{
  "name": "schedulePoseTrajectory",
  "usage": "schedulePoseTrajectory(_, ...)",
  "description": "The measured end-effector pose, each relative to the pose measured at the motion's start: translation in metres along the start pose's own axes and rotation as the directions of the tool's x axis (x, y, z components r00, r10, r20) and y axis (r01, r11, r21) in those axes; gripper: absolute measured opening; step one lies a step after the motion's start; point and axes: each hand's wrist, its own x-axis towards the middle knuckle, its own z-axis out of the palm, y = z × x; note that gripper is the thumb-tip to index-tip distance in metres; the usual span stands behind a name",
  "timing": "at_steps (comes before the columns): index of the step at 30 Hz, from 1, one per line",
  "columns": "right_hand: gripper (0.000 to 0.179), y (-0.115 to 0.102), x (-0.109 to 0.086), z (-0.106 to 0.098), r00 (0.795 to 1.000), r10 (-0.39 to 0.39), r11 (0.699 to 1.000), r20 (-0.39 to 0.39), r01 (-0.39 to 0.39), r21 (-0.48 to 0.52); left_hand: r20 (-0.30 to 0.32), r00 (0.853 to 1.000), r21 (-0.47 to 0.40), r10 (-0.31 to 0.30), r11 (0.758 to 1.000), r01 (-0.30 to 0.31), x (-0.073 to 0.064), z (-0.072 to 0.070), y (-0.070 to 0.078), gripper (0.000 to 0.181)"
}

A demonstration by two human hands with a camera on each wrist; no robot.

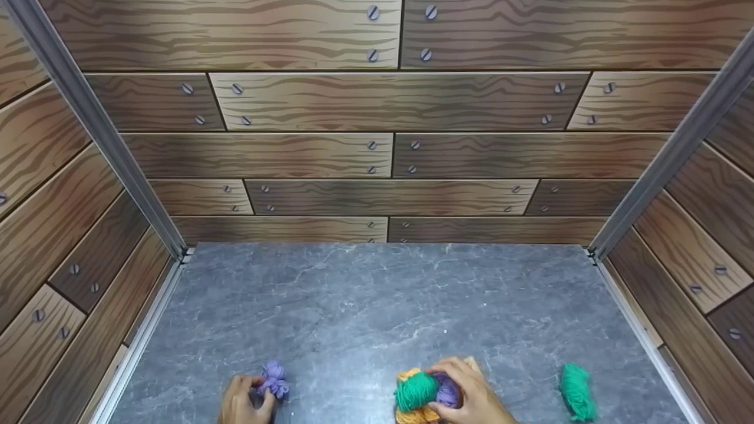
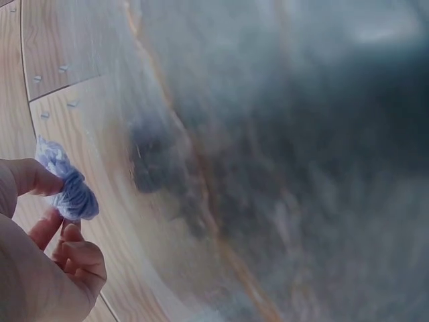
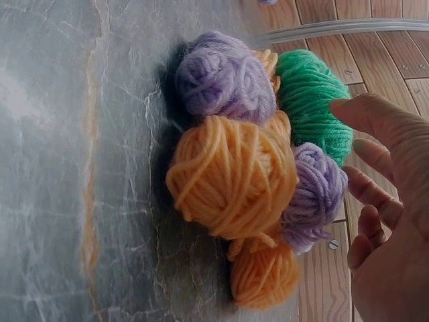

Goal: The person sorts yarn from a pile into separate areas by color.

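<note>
My left hand (image 1: 246, 400) pinches a small purple yarn bundle (image 1: 274, 380) between thumb and fingers, at the front left of the grey marbled table. The left wrist view also shows this bundle (image 2: 69, 181) at the fingertips. Toward the front right, my right hand (image 1: 471, 394) holds the end of a green yarn ball (image 1: 416, 391) on top of a yarn pile. A purple yarn ball (image 1: 447, 391) lies within that hand's curve. In the right wrist view the pile has a large orange ball (image 3: 231, 178), a smaller orange ball (image 3: 266, 278) and purple balls (image 3: 224, 77).
Another green yarn bundle (image 1: 577, 391) lies alone on the table (image 1: 377, 306), to the right of the pile. Wood-patterned walls (image 1: 389, 153) stand at the back and both sides, with metal rails (image 1: 141, 341) along the table's side edges.
</note>
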Motion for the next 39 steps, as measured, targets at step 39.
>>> schedulePoseTrajectory(39, 0.054, 0.004, 0.002, 0.011, 0.998, 0.022, 1.0, 0.05, -0.023, 0.016, -0.006, 1.0, 0.017, 0.029, 0.999, -0.029, 0.001, 0.003, -0.009, 0.02)
